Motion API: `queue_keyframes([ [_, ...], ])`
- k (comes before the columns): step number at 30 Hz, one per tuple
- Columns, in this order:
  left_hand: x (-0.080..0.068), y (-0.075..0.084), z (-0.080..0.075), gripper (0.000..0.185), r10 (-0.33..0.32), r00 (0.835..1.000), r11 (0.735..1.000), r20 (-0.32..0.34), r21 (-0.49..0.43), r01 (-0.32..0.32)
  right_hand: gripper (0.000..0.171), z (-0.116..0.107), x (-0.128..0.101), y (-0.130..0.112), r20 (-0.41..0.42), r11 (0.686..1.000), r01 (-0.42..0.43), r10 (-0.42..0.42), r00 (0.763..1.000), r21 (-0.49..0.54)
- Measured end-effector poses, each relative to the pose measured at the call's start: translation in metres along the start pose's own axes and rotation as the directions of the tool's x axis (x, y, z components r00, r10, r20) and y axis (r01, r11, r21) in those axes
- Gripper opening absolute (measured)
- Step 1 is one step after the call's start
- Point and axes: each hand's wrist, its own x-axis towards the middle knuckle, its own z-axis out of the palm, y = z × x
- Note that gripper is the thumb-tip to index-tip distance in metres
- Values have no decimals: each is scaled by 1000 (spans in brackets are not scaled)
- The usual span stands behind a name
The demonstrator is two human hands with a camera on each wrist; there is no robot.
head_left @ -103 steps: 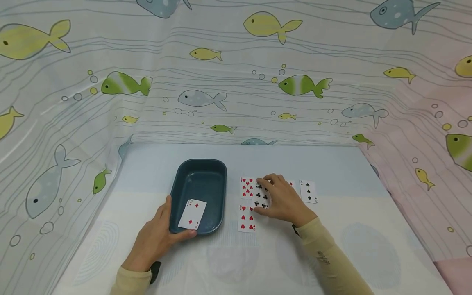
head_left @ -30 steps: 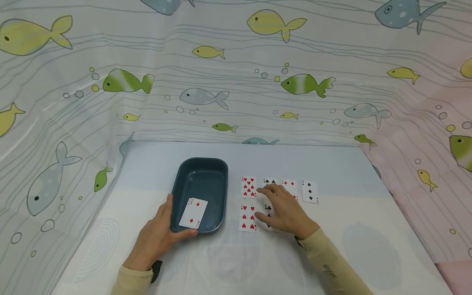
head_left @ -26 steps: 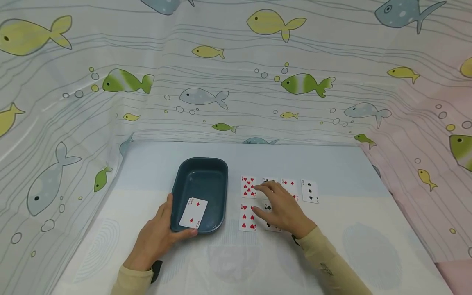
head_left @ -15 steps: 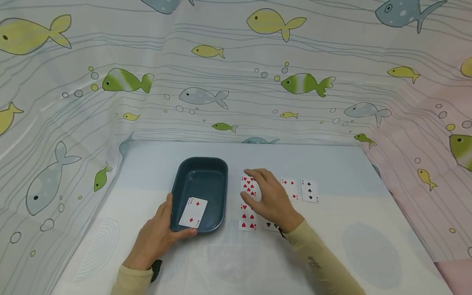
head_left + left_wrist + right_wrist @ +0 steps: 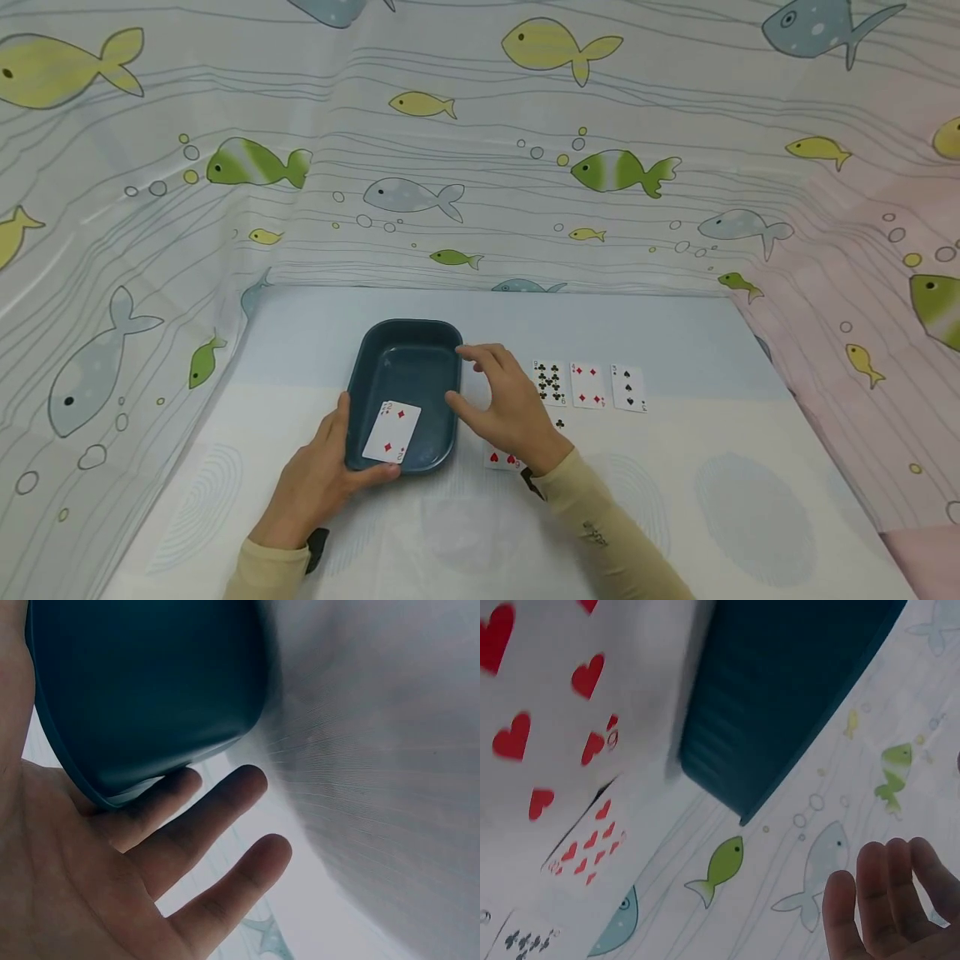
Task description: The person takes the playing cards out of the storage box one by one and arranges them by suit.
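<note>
My left hand [image 5: 311, 487] steadies a dark blue tray [image 5: 416, 329] at its near left corner, thumb on the near rim, fingers along the left side; the left wrist view shows the fingers fairly straight. A two of diamonds [image 5: 392, 432] lies in the tray, with what seems another card's edge under it. My right hand [image 5: 517, 408] hovers beside the tray's right rim, fingers spread, holding nothing. It mostly hides a six of hearts [image 5: 501, 458] and a six of clubs [image 5: 559, 425]. The eight of hearts [image 5: 589, 844] shows only in the right wrist view.
Right of my right hand lie a nine of clubs [image 5: 550, 383], a four of diamonds [image 5: 588, 386] and a three of spades [image 5: 628, 389] in a row. Fish-print cloth [image 5: 487, 150] rises behind and beside the table [image 5: 465, 533].
The right hand laid the six of clubs down right of the six of hearts and let it go. It then moved left, over the eight of hearts, to the tray's side. The left hand stayed.
</note>
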Motion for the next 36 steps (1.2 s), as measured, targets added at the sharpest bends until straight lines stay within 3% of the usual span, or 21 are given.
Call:
queue_keyframes([
  [13, -1, -1, 0, 133, 21, 1000, 999, -23, 24, -21, 58, 34, -4, -18, 58, 999, -6, 3, 998, 40],
  [19, 0, 0, -1, 131, 26, 999, 1000, -21, 17, -26, 63, 39, 0, -24, 104, 1000, -30, 31, 994, -11],
  [31, 0, -2, 0, 130, 24, 1000, 1000, -13, 15, -24, 85, 54, 21, -36, 243, 994, -104, 107, 964, -22],
  [36, 1, 0, 0, 129, 29, 999, 999, -15, 14, -29, 90, 64, 24, -36, 280, 990, -109, 129, 951, -85],
])
